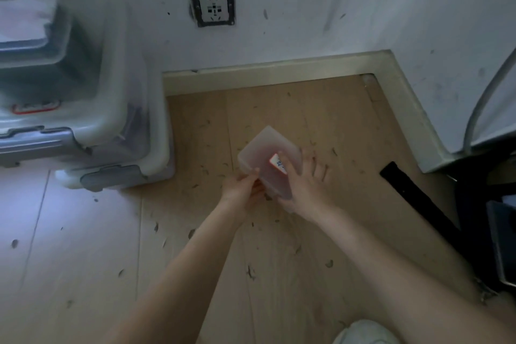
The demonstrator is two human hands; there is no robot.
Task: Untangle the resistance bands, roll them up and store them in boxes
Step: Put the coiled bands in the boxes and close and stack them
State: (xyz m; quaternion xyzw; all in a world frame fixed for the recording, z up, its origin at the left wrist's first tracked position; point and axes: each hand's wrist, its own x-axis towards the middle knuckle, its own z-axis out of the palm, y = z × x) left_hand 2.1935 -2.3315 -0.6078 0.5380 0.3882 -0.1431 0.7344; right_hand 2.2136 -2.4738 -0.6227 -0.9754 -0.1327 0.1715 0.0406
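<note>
above the wooden floor [279, 109], near the corner of the white wall, both hands hold a small frosted plastic box [266, 153] tilted off the boards. the left hand [241, 191] grips the box's near left corner, thumb on top and fingers curled beneath. the right hand [304, 184] lies over the box's right side with fingers spread across the lid, partly covering a white label with a red edge [277, 162]; the palm cups the near right end. a reddish mass shows faintly through the frosted lid, too blurred to say whether it is a band. to the left stand stacked translucent storage bins [83, 92] with grey latches, their contents unclear. a wall socket [213, 4] sits above the skirting board, and a black strip [413, 193] lies on the floor to the right.
</note>
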